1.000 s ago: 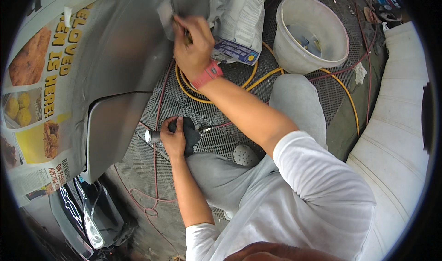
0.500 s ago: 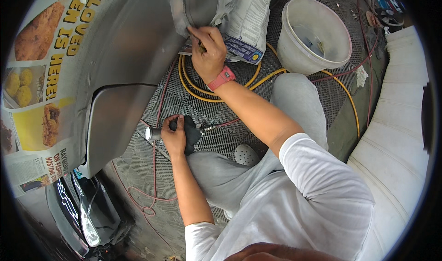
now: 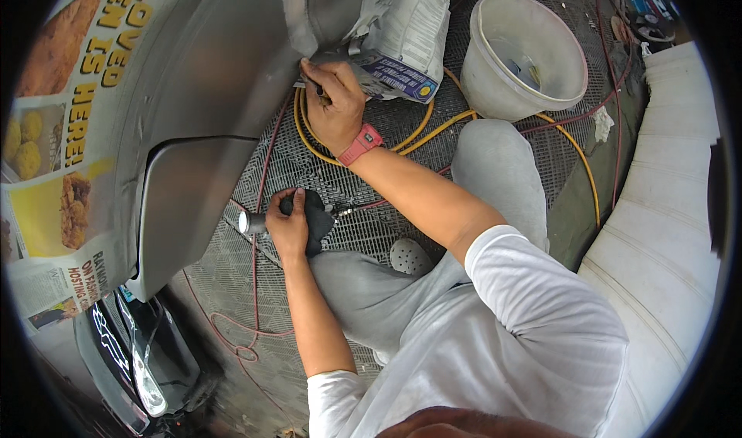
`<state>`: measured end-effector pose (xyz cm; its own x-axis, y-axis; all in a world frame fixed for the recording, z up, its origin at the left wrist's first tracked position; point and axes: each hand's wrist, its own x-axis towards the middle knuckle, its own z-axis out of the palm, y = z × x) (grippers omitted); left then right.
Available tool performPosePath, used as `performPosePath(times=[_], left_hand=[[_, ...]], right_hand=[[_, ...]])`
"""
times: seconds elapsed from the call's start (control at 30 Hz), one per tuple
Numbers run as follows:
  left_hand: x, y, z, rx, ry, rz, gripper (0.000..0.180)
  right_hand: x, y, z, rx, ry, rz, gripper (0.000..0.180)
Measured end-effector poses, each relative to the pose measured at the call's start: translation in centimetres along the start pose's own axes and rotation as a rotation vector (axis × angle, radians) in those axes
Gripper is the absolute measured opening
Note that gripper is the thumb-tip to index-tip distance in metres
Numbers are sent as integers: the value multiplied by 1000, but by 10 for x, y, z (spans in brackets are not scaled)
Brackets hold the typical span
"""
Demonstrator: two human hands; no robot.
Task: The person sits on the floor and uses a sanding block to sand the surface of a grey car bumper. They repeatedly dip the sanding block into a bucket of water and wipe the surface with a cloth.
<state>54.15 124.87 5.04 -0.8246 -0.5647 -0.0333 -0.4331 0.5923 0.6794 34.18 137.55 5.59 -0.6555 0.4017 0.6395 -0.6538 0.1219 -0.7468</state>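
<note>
My right hand (image 3: 335,107), with a red watch on its wrist, is closed in a pinch at the lower edge of a grey car body panel (image 3: 224,74). Something small and dark shows between its fingers; I cannot make out what it is. Lower down, my left hand (image 3: 286,225) is wrapped round a black hand tool (image 3: 315,220) with a silver, white-ended cylinder (image 3: 251,222) at one side. A metal hose coupling (image 3: 344,212) lies at the tool's other side. Masking film and paper (image 3: 406,36) hang beside my right hand.
Newspaper (image 3: 58,129) covers the panel's left part, above a black headlight (image 3: 131,353). A white bucket (image 3: 495,74) stands at the upper right. Yellow hose (image 3: 433,139) and thin red hose (image 3: 257,283) cross the textured mat. A white padded surface (image 3: 649,198) runs along the right.
My right hand has moved slightly down and left along the panel edge. My left hand keeps its hold on the black tool. The whole view has shifted slightly.
</note>
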Motion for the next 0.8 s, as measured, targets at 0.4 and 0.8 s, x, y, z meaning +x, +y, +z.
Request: performPosePath(times=[0.4, 0.8], left_hand=[[-3, 1, -1, -14, -9, -88, 28], [6, -7, 4, -3, -26, 2, 28]], right_hand=[[0, -11, -16, -22, 58, 268, 48], [-9, -24, 12, -12, 34, 5, 58]])
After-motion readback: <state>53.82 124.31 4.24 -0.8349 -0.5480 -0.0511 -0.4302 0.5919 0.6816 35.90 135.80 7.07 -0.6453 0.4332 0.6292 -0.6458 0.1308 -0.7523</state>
